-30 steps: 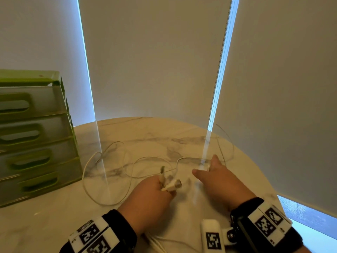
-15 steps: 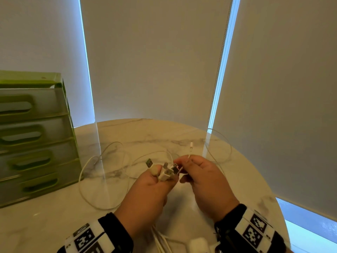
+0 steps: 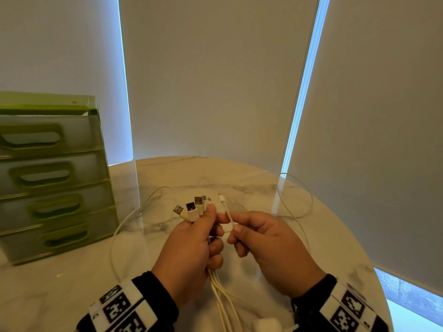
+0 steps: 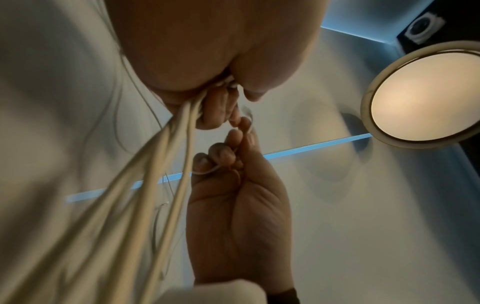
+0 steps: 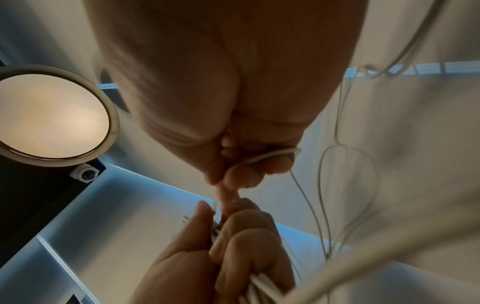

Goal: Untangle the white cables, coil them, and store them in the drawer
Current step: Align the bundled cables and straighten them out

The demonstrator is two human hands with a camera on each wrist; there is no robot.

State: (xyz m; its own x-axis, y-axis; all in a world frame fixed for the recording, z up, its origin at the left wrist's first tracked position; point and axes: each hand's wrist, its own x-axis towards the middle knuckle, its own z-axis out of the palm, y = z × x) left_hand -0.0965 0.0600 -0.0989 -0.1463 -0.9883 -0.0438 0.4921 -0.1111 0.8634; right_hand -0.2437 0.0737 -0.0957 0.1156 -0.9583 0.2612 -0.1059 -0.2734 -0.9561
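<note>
My left hand [image 3: 191,245] is raised above the marble table [image 3: 72,291] and grips a bundle of white cables [image 3: 223,300]. Their USB plugs [image 3: 191,210] stick up out of the fist, and the cords [image 4: 145,164] hang down below it. My right hand [image 3: 261,238] is just beside it and pinches one thin white cable [image 3: 229,215] between thumb and forefinger, its small plug [image 3: 221,197] pointing up. That thin cable [image 5: 272,155] runs across my right fingers. Loose loops of cable [image 3: 129,224] lie on the table. The green drawer unit [image 3: 48,178] stands at the left, all drawers closed.
Another cable loop [image 3: 297,195] lies at the table's far right edge. Grey roller blinds [image 3: 215,80] hang close behind the table. A small white object [image 3: 266,324] shows at the bottom edge near my right wrist. A round ceiling lamp [image 4: 426,96] is overhead.
Both hands have lifted off the table. The left has gathered several plug ends upright in its fist; the right picked a thin cable end off the table and brought it beside the left.
</note>
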